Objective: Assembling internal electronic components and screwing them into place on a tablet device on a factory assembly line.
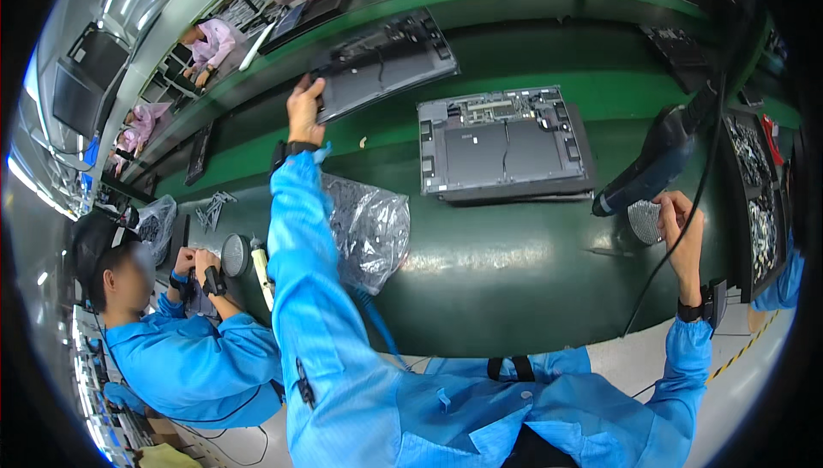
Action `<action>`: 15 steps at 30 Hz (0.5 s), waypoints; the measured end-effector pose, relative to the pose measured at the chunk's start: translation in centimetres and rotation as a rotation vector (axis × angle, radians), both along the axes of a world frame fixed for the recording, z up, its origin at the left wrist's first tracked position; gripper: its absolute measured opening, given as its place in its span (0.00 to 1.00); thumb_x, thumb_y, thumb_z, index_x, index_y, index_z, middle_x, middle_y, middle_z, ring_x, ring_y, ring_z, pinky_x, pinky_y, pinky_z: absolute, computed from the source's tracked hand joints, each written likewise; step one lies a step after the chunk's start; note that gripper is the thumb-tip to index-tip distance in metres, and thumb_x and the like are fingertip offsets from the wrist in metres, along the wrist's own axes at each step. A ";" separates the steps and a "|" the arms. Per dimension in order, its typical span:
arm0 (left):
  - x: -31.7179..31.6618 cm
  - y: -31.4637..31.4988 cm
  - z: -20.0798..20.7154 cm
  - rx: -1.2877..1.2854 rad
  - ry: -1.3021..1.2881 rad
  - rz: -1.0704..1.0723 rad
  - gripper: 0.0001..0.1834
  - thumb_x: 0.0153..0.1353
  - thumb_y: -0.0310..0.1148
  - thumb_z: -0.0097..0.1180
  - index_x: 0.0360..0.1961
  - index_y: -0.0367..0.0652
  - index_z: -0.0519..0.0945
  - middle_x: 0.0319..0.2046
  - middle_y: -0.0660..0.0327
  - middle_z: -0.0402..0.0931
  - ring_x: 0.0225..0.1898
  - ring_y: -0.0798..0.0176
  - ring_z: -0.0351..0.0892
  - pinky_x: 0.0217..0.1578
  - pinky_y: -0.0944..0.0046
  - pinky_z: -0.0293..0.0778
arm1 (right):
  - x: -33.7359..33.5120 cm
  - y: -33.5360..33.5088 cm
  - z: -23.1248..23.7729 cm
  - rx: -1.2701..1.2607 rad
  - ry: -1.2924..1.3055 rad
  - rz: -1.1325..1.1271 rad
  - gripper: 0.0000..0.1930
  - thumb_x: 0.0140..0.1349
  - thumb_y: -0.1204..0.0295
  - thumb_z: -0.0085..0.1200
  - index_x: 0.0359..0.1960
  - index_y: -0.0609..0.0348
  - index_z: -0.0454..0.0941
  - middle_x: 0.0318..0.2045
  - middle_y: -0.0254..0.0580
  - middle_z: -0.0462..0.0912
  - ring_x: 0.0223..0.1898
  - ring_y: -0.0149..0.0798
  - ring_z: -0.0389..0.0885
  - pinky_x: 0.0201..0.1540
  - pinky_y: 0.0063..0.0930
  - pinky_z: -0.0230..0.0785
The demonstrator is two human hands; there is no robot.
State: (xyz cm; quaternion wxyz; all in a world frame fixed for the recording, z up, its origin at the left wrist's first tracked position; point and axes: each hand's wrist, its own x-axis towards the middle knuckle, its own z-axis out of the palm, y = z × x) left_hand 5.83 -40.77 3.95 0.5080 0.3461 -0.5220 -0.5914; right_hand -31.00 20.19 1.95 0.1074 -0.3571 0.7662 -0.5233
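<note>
My left hand [305, 115] reaches far forward and grips the near left corner of an opened laptop base [369, 82], thumb on top. That base is held tilted near the back ledge. In front of me lies another opened laptop base [493, 155], inner parts facing up, stacked on a dark panel. My right hand [682, 226] is at the right, fingers closed together beside a round dish [645, 221] with small pieces in it. Whatever those fingers hold is too small to make out. A dark power screwdriver [647, 164] hangs just left of that hand.
A clear plastic bag [369, 228] lies under my left forearm. Black trays of small parts [761, 219] stand at the right edge. A black cable [686, 228] crosses near my right hand. At the left, a co-worker [189, 357] in blue works beside a round dish [234, 255].
</note>
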 end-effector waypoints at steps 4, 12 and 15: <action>-6.5 -3.4 -5.1 0.106 -0.049 -0.034 0.33 0.68 0.27 0.68 0.73 0.34 0.73 0.47 0.61 0.86 0.41 0.65 0.84 0.45 0.61 0.81 | -1.7 -1.7 0.4 0.061 0.000 -0.006 0.13 0.79 0.68 0.54 0.40 0.65 0.84 0.20 0.27 0.74 0.22 0.19 0.69 0.24 0.21 0.57; -4.6 -8.4 -9.1 -0.012 -0.196 0.048 0.28 0.68 0.31 0.70 0.66 0.28 0.79 0.55 0.51 0.87 0.50 0.59 0.87 0.50 0.60 0.80 | -3.1 -11.6 -1.2 -0.191 0.165 0.247 0.15 0.72 0.68 0.64 0.52 0.68 0.82 0.27 0.31 0.82 0.30 0.27 0.80 0.33 0.29 0.72; -5.4 4.7 -0.1 -0.224 -0.821 -0.047 0.32 0.74 0.44 0.63 0.68 0.30 0.77 0.58 0.42 0.84 0.55 0.57 0.87 0.55 0.59 0.81 | -2.5 -13.4 -0.2 0.088 0.082 0.205 0.22 0.72 0.63 0.65 0.58 0.70 0.81 0.27 0.33 0.83 0.31 0.30 0.81 0.35 0.31 0.73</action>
